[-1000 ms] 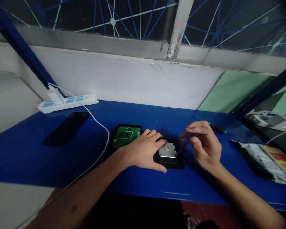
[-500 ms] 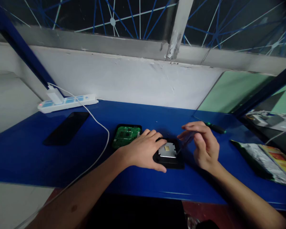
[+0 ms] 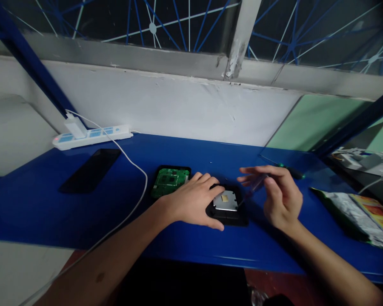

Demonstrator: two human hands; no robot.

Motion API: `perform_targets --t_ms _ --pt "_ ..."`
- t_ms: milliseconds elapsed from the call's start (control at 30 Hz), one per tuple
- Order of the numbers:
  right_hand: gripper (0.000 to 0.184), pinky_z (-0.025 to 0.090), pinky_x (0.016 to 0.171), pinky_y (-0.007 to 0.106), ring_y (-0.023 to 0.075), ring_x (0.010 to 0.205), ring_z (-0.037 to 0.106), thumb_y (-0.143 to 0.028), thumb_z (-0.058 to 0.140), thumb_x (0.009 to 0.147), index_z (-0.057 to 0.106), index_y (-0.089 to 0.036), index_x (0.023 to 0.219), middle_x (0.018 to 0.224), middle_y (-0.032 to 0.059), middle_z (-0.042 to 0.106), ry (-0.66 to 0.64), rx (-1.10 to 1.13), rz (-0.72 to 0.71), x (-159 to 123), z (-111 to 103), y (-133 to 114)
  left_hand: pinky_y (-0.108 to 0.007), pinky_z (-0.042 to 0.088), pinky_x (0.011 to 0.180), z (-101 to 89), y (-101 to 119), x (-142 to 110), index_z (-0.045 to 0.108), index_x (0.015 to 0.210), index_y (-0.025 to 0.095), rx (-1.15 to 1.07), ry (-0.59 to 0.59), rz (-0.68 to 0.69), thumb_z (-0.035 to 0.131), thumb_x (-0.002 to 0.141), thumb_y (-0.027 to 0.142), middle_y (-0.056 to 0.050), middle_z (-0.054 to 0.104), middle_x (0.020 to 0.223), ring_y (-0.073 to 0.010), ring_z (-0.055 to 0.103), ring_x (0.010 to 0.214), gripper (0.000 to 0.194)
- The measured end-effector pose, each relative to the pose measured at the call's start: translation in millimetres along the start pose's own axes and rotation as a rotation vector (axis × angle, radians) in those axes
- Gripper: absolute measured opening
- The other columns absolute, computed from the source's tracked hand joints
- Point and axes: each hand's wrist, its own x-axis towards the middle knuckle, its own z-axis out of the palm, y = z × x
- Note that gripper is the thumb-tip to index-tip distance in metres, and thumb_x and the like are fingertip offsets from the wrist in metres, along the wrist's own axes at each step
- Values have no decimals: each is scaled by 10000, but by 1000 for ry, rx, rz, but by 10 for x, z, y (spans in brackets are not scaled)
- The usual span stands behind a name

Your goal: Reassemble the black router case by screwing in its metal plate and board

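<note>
My left hand (image 3: pixel 194 199) is laid across the left side of a black plastic housing (image 3: pixel 232 219), fingers over its far edge and thumb along its near edge, holding it against the table. Inside the housing sits a silver metal plate (image 3: pixel 228 206) with a small tan pad (image 3: pixel 224 198) on it. In my right hand (image 3: pixel 281 197) is a screwdriver with a see-through purple handle (image 3: pixel 258 183), pinched between thumb and fingers. Its thin shaft slants down to the plate's right corner; the tip is too small to make out. Left of the housing lies a green circuit board (image 3: pixel 169 180) in a black shell, partly behind my left hand.
A second screwdriver (image 3: pixel 295 172) with a green and black handle lies behind my right hand. Far right is a silver and yellow packet (image 3: pixel 360 216). On the left are a flat black panel (image 3: pixel 91 172), a white power strip (image 3: pixel 94 137) and a white cable (image 3: pixel 143 187) crossing the table.
My right hand's fingers have shifted around the screwdriver handle, opening a little and turning it, while the shaft stays at the plate's corner. My left hand keeps its place on the housing.
</note>
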Motion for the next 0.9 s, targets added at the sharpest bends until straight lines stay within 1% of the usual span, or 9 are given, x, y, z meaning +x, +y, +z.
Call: perform_targets --t_ms 67,133,233,300,367,467,600,767,900 --pt "255 619 663 361 194 851 751 -211 405 1036 630 -227 1157 1128 87 723 -13 7 -21 9 -14 6 -437 349 1003 1 0 -1 530 1379 202 1 2 1 700 735 758 -110 564 1321 -320 497 1178 868" --pt "226 603 621 348 184 814 732 -237 451 1022 649 -225 1132 1127 89 683 -30 -29 -65 29 -35 27 -436 351 1002 -1 3 -1 533 1375 199 3 1 0 709 734 751 -115 569 1316 -321 498 1178 865" --pt "189 560 592 335 167 750 667 -218 625 937 688 -250 1113 978 50 639 -20 -169 -170 61 -55 45 -436 356 1000 -4 6 1 539 1370 199 5 10 -3 720 723 749 -122 573 1316 -327 500 1179 868" --pt "265 537 622 344 173 743 629 -160 699 876 709 -270 1117 857 25 639 7 -263 -225 68 -52 32 -438 356 1002 -3 5 2 539 1371 197 8 16 1 719 721 753 -129 569 1325 -332 498 1184 874" --pt "337 531 627 347 175 740 631 -126 678 882 696 -281 1180 847 24 661 14 -264 -208 59 -42 2 -441 353 1003 -2 3 3 541 1369 194 10 13 5 716 726 752 -130 569 1324 -332 500 1182 869" --pt "344 560 641 352 173 760 688 -133 532 966 649 -271 1259 958 47 705 -8 -150 -104 31 -30 -39 -443 346 1006 0 -1 6 543 1365 197 12 5 7 710 729 754 -119 569 1319 -327 505 1174 862" --pt "277 579 703 375 189 810 712 -184 438 1009 678 -228 1142 1028 74 713 -14 -101 -111 25 -31 -24 -437 339 1009 3 -3 6 532 1377 201 15 1 6 701 737 756 -122 564 1328 -329 498 1185 864" --pt "179 564 564 325 168 733 669 -254 578 956 664 -231 1111 1000 63 599 -25 -137 -158 51 -62 67 -439 342 1013 4 1 3 530 1384 200 14 4 3 691 739 764 -120 564 1335 -327 497 1187 872" --pt "168 559 589 342 179 729 650 -203 698 878 695 -247 1041 901 43 637 6 -228 -211 59 -68 76 -438 339 1016 -7 10 5 544 1371 187 18 0 1 700 734 760 -127 566 1329 -329 494 1188 870"
